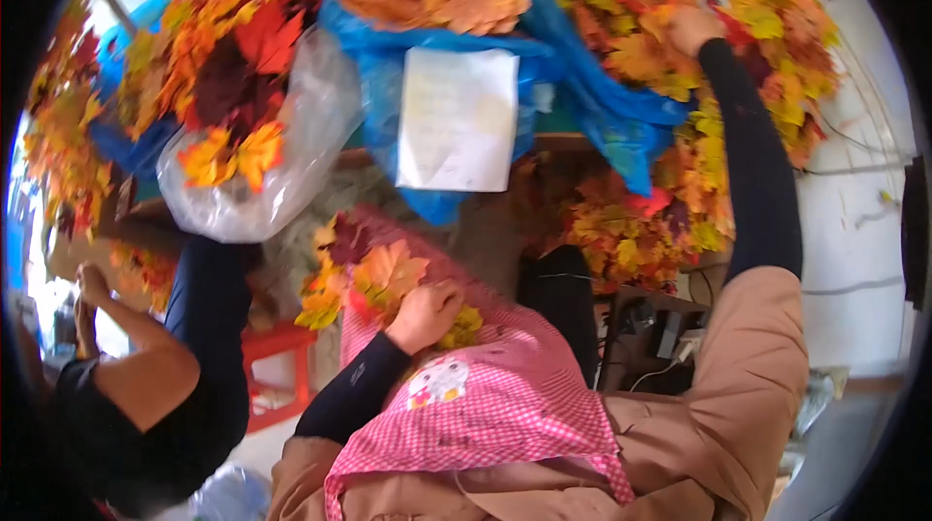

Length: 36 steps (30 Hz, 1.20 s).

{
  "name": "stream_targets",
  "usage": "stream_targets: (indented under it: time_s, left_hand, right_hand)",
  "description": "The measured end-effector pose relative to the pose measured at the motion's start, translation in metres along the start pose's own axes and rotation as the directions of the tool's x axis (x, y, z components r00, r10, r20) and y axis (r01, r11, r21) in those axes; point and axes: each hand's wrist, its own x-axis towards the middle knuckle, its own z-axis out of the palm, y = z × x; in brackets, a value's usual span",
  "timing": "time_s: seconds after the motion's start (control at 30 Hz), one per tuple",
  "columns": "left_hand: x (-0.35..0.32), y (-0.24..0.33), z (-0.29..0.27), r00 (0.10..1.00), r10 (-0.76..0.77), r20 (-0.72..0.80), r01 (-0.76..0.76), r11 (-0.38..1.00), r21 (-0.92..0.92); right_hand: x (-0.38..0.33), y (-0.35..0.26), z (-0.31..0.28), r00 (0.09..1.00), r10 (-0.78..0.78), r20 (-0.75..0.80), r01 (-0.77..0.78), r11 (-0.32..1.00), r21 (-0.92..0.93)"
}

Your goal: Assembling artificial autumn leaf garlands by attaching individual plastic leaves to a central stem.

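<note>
My left hand [427, 315] is closed in front of the pink checked apron, on a bunch of artificial maple leaves [390, 268] in orange, yellow and dark red. The bunch fans out to the left and above the fist, and some yellow leaves show below it. My right arm stretches far up to the right. At its end my right hand [695, 30] is in among a heap of orange and yellow artificial leaves [646, 55]. Its fingers are partly lost in the leaves and blurred.
Blue plastic sheeting [621, 133] with a white paper [458, 118] hangs ahead, peach leaves above. A clear plastic bag [311, 133] holds red and orange leaves. Another person [146, 366] sits at the left, near a red stool [277, 375]. Cables and a dark box [646, 332] are at lower right.
</note>
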Motion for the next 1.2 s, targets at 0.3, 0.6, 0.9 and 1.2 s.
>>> stream_targets:
  time_s: [0.3,0.6,0.9,1.2]
  left_hand:
    - [-0.020,0.015,-0.005,0.996,-0.011,-0.083,0.006,0.998,-0.058]
    - [-0.016,0.050,-0.024,0.883,0.286,-0.371,-0.247,0.957,0.150]
    - [-0.015,0.051,-0.015,0.933,0.239,-0.270,-0.239,0.971,0.032]
    - [-0.012,0.066,-0.022,0.971,0.202,-0.125,-0.229,0.938,-0.261]
  right_hand:
    - [-0.024,-0.043,-0.007,0.977,0.188,-0.098,-0.093,0.796,0.599]
    - [-0.163,-0.159,-0.041,0.970,-0.202,-0.133,0.145,0.046,0.988]
    - [-0.321,-0.304,0.017,0.884,-0.466,0.042,-0.133,-0.165,0.977]
    - [-0.329,-0.295,0.032,0.886,-0.450,-0.109,-0.255,-0.670,0.698]
